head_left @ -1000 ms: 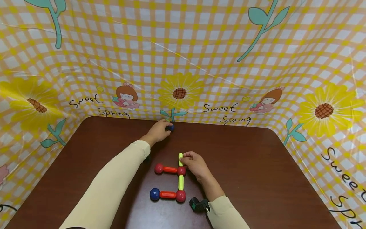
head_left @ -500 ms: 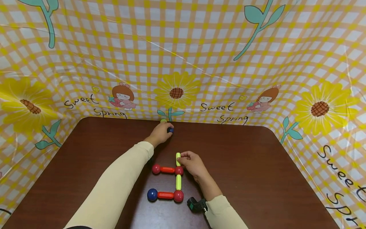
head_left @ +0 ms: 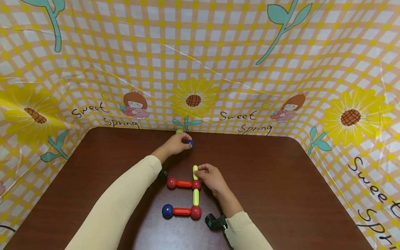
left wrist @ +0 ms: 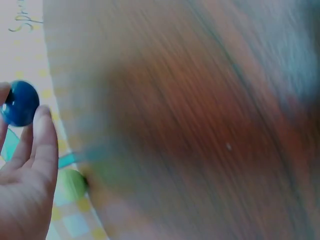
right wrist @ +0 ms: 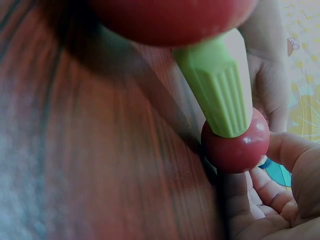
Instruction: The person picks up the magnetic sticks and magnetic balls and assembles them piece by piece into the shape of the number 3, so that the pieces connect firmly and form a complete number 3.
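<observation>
At the far side of the table, my left hand (head_left: 177,144) pinches a blue ball (left wrist: 22,103) between thumb and fingers. Just behind this hand, a green ball (head_left: 179,131) sits by the back edge. My right hand (head_left: 213,177) pinches the upper yellow-green rod (head_left: 195,168) of a ball-and-rod build. That rod meets a red ball (head_left: 196,185), from which a red rod (head_left: 184,184) runs left to another red ball (head_left: 172,183). A second yellow-green rod (head_left: 196,197) leads down to a near red ball (head_left: 196,212), joined by another red rod (head_left: 182,211) to a blue ball (head_left: 167,210).
The brown wooden table (head_left: 265,180) has a checked, flower-printed cloth (head_left: 237,69) standing around its back and sides. A black strapped device (head_left: 215,221) sits at the right wrist, close beside the build. Another dark device (head_left: 162,174) shows under the left wrist.
My left hand has drawn slightly right and nearer with the blue ball, and more of the green ball shows behind it. The right hand keeps its hold on the yellow-green rod.
</observation>
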Action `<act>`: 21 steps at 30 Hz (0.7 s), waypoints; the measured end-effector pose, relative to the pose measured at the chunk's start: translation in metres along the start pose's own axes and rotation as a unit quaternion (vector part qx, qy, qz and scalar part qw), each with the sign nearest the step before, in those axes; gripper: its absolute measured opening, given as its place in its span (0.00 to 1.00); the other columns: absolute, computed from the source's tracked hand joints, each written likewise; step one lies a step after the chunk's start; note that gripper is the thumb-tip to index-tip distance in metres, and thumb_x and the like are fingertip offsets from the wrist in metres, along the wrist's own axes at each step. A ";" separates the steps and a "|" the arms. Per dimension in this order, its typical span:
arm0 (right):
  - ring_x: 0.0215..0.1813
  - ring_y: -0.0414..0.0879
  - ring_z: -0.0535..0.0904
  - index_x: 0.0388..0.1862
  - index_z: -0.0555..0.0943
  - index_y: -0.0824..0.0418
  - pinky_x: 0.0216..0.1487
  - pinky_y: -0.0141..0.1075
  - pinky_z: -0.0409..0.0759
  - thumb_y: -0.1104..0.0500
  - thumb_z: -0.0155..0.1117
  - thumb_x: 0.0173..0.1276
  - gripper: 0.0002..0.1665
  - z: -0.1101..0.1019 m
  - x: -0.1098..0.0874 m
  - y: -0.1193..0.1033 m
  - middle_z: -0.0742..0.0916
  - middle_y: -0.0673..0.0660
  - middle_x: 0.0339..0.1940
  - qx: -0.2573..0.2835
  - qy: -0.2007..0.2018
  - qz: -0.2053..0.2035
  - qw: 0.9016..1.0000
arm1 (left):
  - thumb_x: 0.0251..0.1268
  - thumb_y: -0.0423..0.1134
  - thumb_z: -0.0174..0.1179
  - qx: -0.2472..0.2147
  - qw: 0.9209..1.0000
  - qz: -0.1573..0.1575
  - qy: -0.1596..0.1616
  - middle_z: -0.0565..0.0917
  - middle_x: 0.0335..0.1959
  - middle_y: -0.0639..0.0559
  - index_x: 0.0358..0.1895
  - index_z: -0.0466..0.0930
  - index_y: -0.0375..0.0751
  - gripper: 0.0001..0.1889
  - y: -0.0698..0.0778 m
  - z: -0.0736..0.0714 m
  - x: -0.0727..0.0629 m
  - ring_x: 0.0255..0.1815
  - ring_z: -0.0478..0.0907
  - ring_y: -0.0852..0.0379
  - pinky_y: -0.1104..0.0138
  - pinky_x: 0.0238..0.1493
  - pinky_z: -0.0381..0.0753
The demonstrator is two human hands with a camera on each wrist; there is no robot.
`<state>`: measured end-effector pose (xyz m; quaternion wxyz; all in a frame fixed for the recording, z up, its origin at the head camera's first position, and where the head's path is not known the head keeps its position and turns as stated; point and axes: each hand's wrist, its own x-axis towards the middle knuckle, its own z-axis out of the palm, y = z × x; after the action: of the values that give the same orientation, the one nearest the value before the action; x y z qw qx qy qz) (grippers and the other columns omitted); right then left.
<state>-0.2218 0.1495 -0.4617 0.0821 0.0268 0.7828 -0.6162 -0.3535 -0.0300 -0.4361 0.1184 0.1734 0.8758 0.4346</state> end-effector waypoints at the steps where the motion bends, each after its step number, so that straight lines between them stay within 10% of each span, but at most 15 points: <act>1: 0.32 0.45 0.81 0.45 0.78 0.70 0.36 0.35 0.79 0.63 0.65 0.68 0.12 0.000 0.000 0.000 0.84 0.58 0.31 0.000 -0.001 0.000 1.000 | 0.69 0.41 0.63 -0.012 1.000 -0.001 -0.010 0.77 0.58 0.45 0.57 0.76 0.42 0.16 0.002 0.000 -0.002 0.56 0.75 0.48 0.57 0.54 0.76; 21: 0.31 0.44 0.80 0.45 0.78 0.72 0.35 0.34 0.79 0.64 0.66 0.66 0.13 0.001 0.000 -0.001 0.84 0.59 0.30 0.015 0.001 -0.008 1.000 | 0.65 0.34 0.65 -0.049 0.986 0.030 -0.156 0.81 0.41 0.49 0.49 0.76 0.37 0.12 0.013 0.009 -0.032 0.36 0.76 0.56 0.66 0.38 0.79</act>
<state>-0.2220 0.1484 -0.4609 0.0758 0.0226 0.7738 -0.6285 -0.3189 -0.0295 -0.4295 0.2494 0.2593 0.8185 0.4479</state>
